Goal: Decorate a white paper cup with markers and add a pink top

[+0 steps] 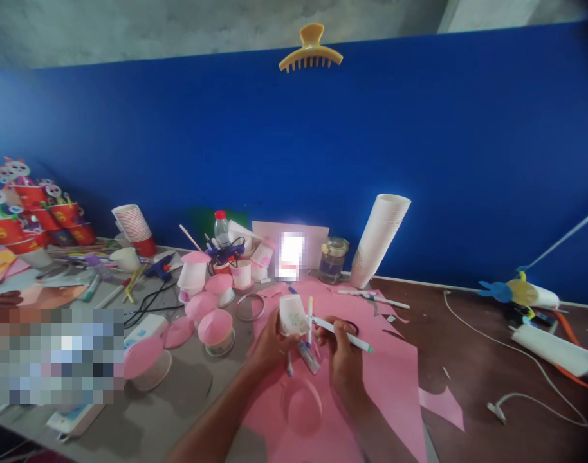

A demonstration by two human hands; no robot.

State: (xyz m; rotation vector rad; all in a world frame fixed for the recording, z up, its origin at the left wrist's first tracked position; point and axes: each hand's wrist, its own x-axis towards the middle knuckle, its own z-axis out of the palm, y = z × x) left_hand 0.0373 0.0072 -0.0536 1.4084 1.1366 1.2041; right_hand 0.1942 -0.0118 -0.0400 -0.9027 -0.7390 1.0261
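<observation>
A white paper cup (293, 314) with faint green and blue marks is held tilted by my left hand (273, 344). My right hand (341, 354) grips a white marker (356, 340) with a green end, its other end pointing toward the cup. Between the two hands are a pale yellowish stick-like piece (310, 315) and a clear plastic piece (309, 358). Below lies a large sheet of pink paper (385, 386) with a round pink paper piece (302, 406) on it. Scissors, partly hidden, seem to lie behind my right hand.
Cups with pink cone tops (215, 328) stand at left, near a power strip (144, 328) and black cables. A tall stack of white cups (381, 238), a glass jar (333, 260) and a lit, blurred screen (289, 256) stand behind. A white cable (511, 350) lies at right. Someone's hand (2, 302) shows far left.
</observation>
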